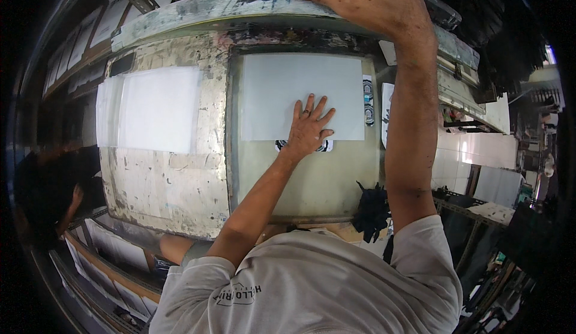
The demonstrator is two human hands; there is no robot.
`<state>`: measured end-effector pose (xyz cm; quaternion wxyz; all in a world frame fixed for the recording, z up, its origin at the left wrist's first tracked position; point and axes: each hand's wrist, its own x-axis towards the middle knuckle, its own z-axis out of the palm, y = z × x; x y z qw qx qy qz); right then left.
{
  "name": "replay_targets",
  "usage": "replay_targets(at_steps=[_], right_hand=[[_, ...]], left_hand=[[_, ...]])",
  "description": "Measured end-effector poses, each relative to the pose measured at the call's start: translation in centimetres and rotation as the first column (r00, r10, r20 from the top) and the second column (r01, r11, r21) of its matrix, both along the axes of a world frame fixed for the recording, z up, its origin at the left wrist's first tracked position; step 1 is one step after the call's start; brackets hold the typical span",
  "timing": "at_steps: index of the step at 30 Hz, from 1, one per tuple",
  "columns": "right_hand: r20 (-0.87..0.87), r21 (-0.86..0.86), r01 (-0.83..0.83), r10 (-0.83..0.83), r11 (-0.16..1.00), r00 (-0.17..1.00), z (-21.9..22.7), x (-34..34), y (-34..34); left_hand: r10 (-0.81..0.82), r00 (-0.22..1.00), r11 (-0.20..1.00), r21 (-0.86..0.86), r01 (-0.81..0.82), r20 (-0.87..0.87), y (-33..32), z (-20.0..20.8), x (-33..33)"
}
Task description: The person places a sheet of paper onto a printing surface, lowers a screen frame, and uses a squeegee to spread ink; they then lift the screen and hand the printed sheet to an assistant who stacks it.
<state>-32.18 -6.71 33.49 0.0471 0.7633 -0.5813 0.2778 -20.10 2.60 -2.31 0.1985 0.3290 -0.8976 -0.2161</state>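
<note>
Bench point(201, 181): worn, cream and grey, paint chipped.
Panel point(330, 187): pale, yellowish, set to the right of the cream surface and edged with a dark border.
Bar point(210, 10): long, paint-stained, running left to right along the far side, beyond the panel.
Sheet point(276, 88): lies on the far half of the panel, long axis left to right; from the left hand point(309, 131) most of it stretches away and to the left, with a shorter stretch to the right. That hand is on it; the right hand point(381, 1) is well apart, beyond its far right corner. It looks flat, smooth, plain white with a faint grey-blue cast, square-cornered, its edges straight.
Stack point(159, 109): white paper, left of the sheet, its layers slightly fanned at the left.
Right hand: at the bar, thumb lying over it, thumb tip dark with stain; the other fingers are cut off by the upper edge, so I cannot tell its grip.
Left hand: palm down, fingers spread on the sheet, pinching nothing; wrist across the near edge.
Rag point(372, 209): black, crumpled, at the panel's near right corner.
Prints: black-and-white badges, one showing past the sheet's right edge point(368, 103), another past its near edge point(327, 146), partly hidden by the wrist.
Ring point(306, 112): dark, on one left finger.
</note>
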Motion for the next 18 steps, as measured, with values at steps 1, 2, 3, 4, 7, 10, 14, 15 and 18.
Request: replay_targets(at_steps=[1,2,3,4,7,10,14,15,18], right_hand=[[0.002,0.015,-0.001,0.001,1.000,1.000,-0.1,-0.3,-0.3],[0.003,0.032,0.000,0.000,0.999,1.000,-0.3,-0.5,-0.5],[0.003,0.025,-0.001,0.001,1.000,1.000,-0.3,-0.6,-0.4],[0.003,0.019,-0.003,0.003,1.000,1.000,-0.3,-0.7,-0.4],[-0.026,0.050,0.012,-0.011,0.999,1.000,-0.4,-1.0,-0.5],[-0.050,-0.030,0.044,-0.046,0.999,0.998,-0.8,-0.9,-0.4],[-0.034,-0.044,0.036,-0.038,0.998,0.999,-0.5,0.6,0.5],[-0.044,-0.104,0.035,-0.040,0.994,0.998,-1.1,-0.3,0.2],[-0.032,-0.089,-0.003,0.000,0.996,0.999,-1.2,-0.2,0.9]], left_hand=[[-0.003,1.000,1.000,-0.015,0.002,-0.007,0.0,-0.1,0.0],[-0.004,1.000,1.000,-0.010,0.004,-0.002,0.1,-0.2,0.0],[-0.008,1.000,1.000,-0.007,0.008,0.004,0.2,-0.1,-0.2],[-0.011,1.000,1.000,-0.003,0.011,0.009,0.2,0.0,-0.4],[-0.009,0.999,1.000,0.023,0.008,0.053,0.4,0.2,-0.6],[-0.003,1.000,1.000,-0.005,0.003,0.022,0.5,0.1,-0.6],[-0.036,0.997,0.999,-0.001,0.037,-0.064,0.2,0.3,0.3],[-0.054,0.994,0.999,-0.005,0.054,-0.093,0.0,1.2,0.7],[0.104,0.914,0.994,0.077,-0.080,-0.392,-0.7,6.1,3.8]])
